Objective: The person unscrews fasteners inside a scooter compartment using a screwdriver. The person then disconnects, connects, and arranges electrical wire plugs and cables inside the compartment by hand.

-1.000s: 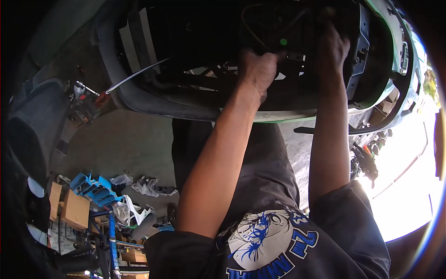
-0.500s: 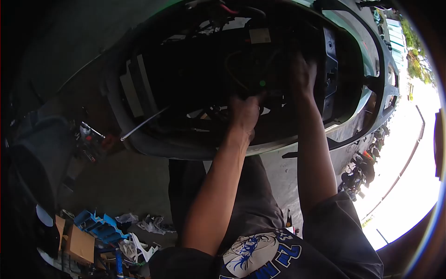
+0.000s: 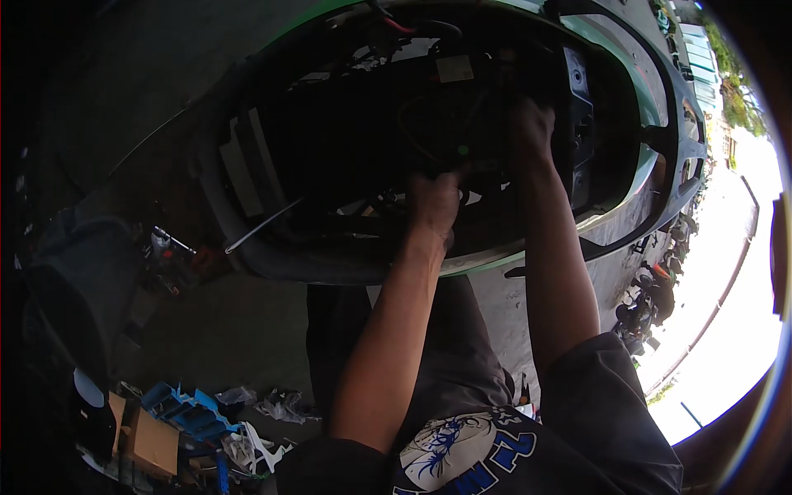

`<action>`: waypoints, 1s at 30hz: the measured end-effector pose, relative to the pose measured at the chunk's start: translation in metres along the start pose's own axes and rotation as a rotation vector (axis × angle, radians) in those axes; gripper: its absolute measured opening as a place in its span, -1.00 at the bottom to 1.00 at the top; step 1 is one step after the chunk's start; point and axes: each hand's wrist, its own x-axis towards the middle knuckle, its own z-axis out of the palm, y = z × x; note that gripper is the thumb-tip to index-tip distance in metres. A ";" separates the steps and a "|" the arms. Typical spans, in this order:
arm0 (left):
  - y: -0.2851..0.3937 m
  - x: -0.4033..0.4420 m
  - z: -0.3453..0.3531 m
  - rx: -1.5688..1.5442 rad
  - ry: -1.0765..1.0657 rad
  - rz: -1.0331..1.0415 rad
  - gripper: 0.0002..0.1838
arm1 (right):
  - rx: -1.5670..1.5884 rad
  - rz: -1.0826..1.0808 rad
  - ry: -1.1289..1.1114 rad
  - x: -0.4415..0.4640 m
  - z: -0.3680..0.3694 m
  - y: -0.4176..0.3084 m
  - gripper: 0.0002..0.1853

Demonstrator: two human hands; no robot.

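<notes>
My left hand [image 3: 434,201] is inside the oval opening of a scooter body [image 3: 363,268], near its lower edge. Its fingers are curled closed with the thumb along the top; whatever they grip is hidden. Farther in and to the right, my right hand [image 3: 532,122] reaches into deep shadow beside a grey bracket [image 3: 579,111]. Darkness hides its fingers. Between and above the hands lies a dark unit with a pale label [image 3: 454,68], a small green dot [image 3: 463,150] and thin cables. A red and black cable [image 3: 402,27] crosses the upper edge.
A thin rod [image 3: 262,225] sticks out over the left rim. A black rear rack [image 3: 681,157] curves around the right end. Tools [image 3: 173,239] lie at left; a cardboard box [image 3: 153,441] and blue plastic parts [image 3: 190,410] stand on the floor at lower left.
The view has shifted slightly, so the floor items sit lower and farther right. My right hand has shifted a little left and bent at the wrist. My left hand stays in place.
</notes>
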 end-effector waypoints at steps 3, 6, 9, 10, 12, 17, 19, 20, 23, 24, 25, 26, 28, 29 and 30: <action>0.005 -0.004 0.002 0.033 -0.032 0.024 -0.57 | 0.361 0.216 0.068 -0.010 0.001 -0.026 -0.69; 0.004 -0.003 0.003 0.067 0.020 0.076 -0.58 | 0.590 0.346 -0.189 0.001 -0.009 -0.008 -0.64; -0.001 -0.001 0.000 0.028 0.004 0.063 -0.60 | 0.656 0.354 -0.212 0.004 -0.007 0.008 -0.64; -0.002 0.001 0.000 0.029 -0.005 0.080 -0.60 | 0.663 0.345 -0.213 0.006 -0.006 0.012 -0.65; -0.003 0.003 -0.002 0.043 0.036 -0.067 -0.64 | 0.669 0.340 -0.209 0.009 -0.005 0.022 -0.65; -0.011 0.007 -0.007 0.052 0.023 -0.010 -0.70 | 0.666 0.345 -0.220 0.014 -0.004 0.043 -0.66; -0.015 0.007 -0.007 0.058 0.000 -0.008 -0.70 | 0.659 0.352 -0.223 0.013 -0.006 0.052 -0.66; -0.014 0.006 -0.007 0.037 0.014 -0.030 -0.68 | 0.657 0.353 -0.227 0.013 -0.006 0.054 -0.66; -0.008 0.005 -0.007 0.017 -0.011 -0.051 -0.64 | 0.625 0.353 -0.200 0.010 -0.003 0.057 -0.66; -0.006 0.004 -0.008 0.010 -0.039 -0.059 -0.62 | 0.604 0.344 -0.185 0.011 -0.002 0.058 -0.66; -0.004 0.004 -0.007 0.029 -0.051 -0.058 -0.62 | 0.570 0.330 -0.165 0.012 0.000 0.058 -0.66; 0.000 0.000 -0.005 -0.022 -0.030 -0.073 -0.61 | 0.533 0.317 -0.146 0.014 0.001 0.058 -0.66; 0.002 -0.003 -0.003 -0.047 -0.022 -0.090 -0.60 | 0.415 0.277 -0.093 0.015 0.006 0.060 -0.66; -0.001 -0.002 -0.006 -0.109 -0.031 -0.110 -0.60 | 0.339 0.254 -0.065 0.015 0.008 0.061 -0.67; -0.002 0.000 -0.008 -0.169 -0.041 -0.129 -0.60 | 0.257 0.231 -0.036 0.014 0.012 0.061 -0.67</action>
